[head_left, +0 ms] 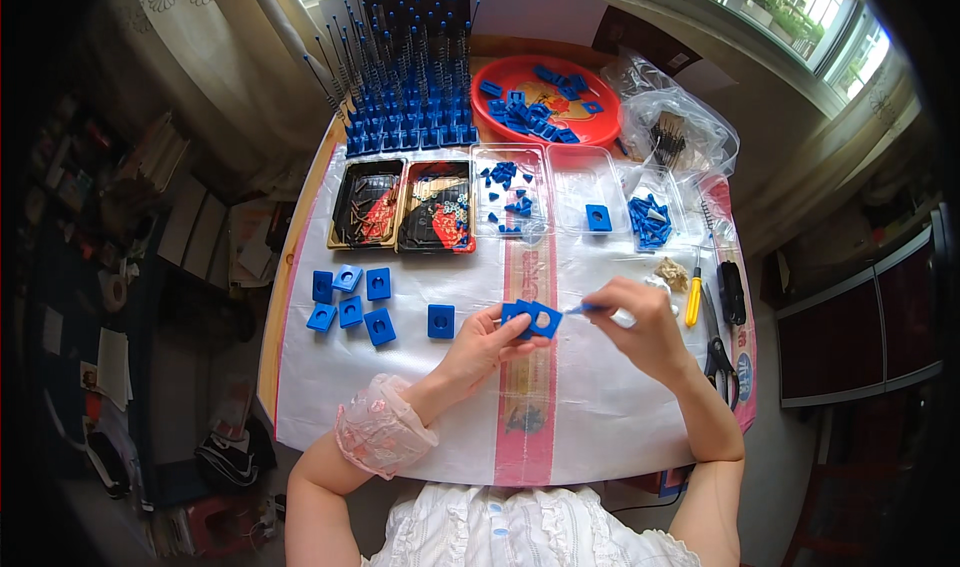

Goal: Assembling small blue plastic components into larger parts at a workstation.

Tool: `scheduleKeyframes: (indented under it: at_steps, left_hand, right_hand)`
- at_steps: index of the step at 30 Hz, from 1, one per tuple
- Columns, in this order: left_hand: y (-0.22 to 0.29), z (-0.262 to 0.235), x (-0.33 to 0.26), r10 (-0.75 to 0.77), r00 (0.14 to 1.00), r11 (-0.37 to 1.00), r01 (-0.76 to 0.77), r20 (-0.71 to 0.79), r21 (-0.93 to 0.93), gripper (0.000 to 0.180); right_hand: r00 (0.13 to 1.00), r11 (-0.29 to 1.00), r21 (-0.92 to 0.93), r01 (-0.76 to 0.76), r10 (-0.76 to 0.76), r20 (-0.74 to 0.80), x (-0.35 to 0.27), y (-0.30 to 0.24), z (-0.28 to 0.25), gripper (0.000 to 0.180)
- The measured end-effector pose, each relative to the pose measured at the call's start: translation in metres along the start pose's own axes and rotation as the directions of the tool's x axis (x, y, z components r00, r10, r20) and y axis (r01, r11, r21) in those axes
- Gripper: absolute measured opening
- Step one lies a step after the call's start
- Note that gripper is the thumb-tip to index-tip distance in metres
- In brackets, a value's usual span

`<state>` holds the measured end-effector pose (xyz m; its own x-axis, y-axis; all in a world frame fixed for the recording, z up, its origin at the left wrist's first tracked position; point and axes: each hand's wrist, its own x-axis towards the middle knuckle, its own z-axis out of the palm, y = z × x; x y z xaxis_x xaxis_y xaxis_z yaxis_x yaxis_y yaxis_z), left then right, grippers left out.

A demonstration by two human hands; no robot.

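Note:
Near the middle of the table, my left hand (478, 345) grips a few blue square plates with round holes (543, 320), fanned over one another. To their right, the closed fingers of my right hand (645, 325) pinch a small blue piece (586, 308), apart from the plates; its full shape is hidden. Left of my left hand lies a single blue block with a hole (441, 321). Farther left, several similar blue blocks (350, 312) form a loose group.
Behind are black trays (367, 239) of small parts, clear boxes (568, 153), a red plate (485, 107) of blue pieces and a rack of spring-wrapped rods (410, 117). At right lie a yellow-handled tool (693, 299), scissors (718, 357) and a black tool (732, 292).

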<state>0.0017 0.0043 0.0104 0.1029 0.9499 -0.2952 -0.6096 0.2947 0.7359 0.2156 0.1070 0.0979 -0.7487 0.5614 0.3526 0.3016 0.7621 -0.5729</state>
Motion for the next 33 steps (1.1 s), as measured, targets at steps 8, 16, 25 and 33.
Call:
scheduleKeyframes:
  at_steps: [8, 16, 25, 33]
  left_hand:
    - [-0.001, 0.001, 0.002, 0.153, 0.986, 0.982, -0.159, -0.059, -0.098, 0.025]
    - [-0.009, 0.005, -0.004, 0.169, 0.985, 0.985, -0.170, 0.040, 0.040, 0.026]
    - [-0.005, 0.009, -0.005, 0.075, 0.989, 0.993, -0.086, 0.127, 0.083, 0.034]
    - [-0.007, 0.007, -0.005, 0.001, 0.989, 0.998, -0.009, 0.147, 0.055, 0.039]
  right_hand:
    - [0.835, 0.456, 0.724, -0.518, 0.453, 0.313, -0.003, 0.007, 0.027, 0.017]
    - [0.826, 0.489, 0.706, -0.512, 0.505, 0.250, -0.002, 0.007, 0.049, 0.008]
    - [0.862, 0.632, 0.610, -0.479, 0.471, 0.188, 0.000, 0.019, 0.037, 0.010]
    - [0.876, 0.766, 0.435, -0.474, 0.363, 0.317, -0.002, 0.024, 0.029, 0.012]
